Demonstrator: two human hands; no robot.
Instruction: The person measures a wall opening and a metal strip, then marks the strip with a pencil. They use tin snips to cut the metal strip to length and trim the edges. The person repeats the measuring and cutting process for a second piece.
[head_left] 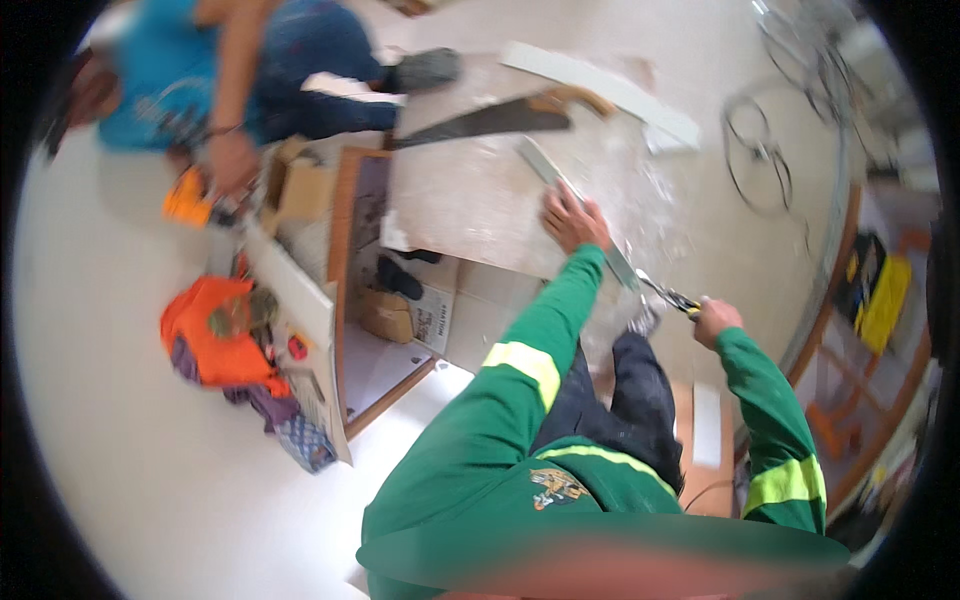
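Observation:
A narrow pale grey-white strip [541, 161] lies slantwise over the worn, dusty board top [450, 205]. My left hand [577, 220] grips it near its middle, fingers closed over it. Low on the right, my right hand [716, 320] is closed round the dark and yellow handles of a pair of pliers or snips [672, 294]. The metal jaws are close to the strip's near end; I cannot tell whether they touch it. Beyond my left hand rests a handsaw [490, 124] with a wooden handle.
Another white strip [600, 88] lies at the far edge. At left, a co-worker [165, 70] holds an orange tool [187, 198]. Below are orange cloth [205, 325] and an open cabinet compartment [385, 385] with cardboard. Cables [757, 150] lie on the floor; shelving [850, 370] stands right.

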